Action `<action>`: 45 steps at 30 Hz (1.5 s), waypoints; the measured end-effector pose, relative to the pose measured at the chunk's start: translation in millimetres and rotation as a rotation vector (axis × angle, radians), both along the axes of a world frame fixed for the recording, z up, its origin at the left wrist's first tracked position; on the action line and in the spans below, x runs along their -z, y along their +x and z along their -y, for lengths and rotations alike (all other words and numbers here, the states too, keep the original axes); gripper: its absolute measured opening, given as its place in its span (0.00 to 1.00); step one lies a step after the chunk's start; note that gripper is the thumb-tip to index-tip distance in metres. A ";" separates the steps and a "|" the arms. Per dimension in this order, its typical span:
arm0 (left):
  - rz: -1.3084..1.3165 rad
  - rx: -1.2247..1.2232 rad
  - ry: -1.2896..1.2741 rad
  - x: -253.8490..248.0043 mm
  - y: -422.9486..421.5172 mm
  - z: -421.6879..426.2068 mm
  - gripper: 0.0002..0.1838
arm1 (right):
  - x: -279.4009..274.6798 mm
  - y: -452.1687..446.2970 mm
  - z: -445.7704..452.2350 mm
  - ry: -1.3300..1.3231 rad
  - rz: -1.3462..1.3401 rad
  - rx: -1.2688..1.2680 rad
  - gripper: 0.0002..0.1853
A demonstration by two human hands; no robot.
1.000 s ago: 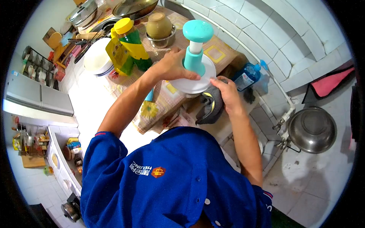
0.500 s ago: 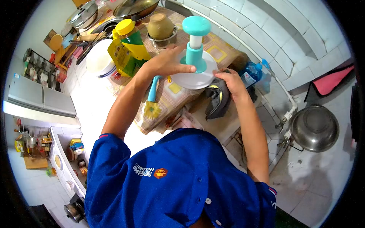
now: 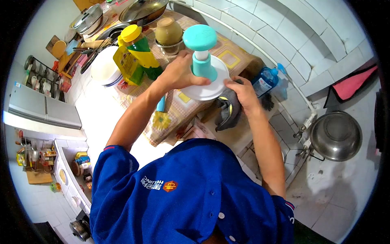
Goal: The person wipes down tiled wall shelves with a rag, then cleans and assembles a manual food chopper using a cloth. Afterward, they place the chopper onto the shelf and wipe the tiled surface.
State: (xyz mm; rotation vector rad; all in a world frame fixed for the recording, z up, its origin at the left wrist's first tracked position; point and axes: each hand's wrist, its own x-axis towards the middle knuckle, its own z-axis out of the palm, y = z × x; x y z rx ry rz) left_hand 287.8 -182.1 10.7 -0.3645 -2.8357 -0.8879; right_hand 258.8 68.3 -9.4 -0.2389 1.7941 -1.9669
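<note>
A white round lid (image 3: 210,94) with a turquoise push-knob handle (image 3: 200,38) is held up over the near edge of the table. My left hand (image 3: 181,73) is closed on its left side, the thumb lying across the foot of the turquoise stem. At the lid's right rim, my right hand (image 3: 243,92) pinches a dark grey cloth (image 3: 228,109) with a yellow stripe against the edge. The rest of the cloth hangs down below the fingers. Under my left forearm lies a brush with a blue handle (image 3: 161,105) and yellow flower-shaped head (image 3: 161,120).
A yellow-capped bottle (image 3: 140,51), a white tub (image 3: 105,67) and an upturned brown pot in a metal bowl (image 3: 170,32) stand on the checked tablecloth (image 3: 140,95). To the right are a blue bottle (image 3: 264,83), a pipe with taps (image 3: 306,126) and a steel basin (image 3: 336,136).
The lid with its knob has shifted a little left and down and tilts more to the left. Both hands moved with it, and the cloth slid slightly along the rim.
</note>
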 end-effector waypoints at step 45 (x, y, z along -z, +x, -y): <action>0.036 0.114 0.840 1.4 39.9 19.1 0.62 | -65.1 -33.4 40.8 -0.056 -0.476 -0.136 0.18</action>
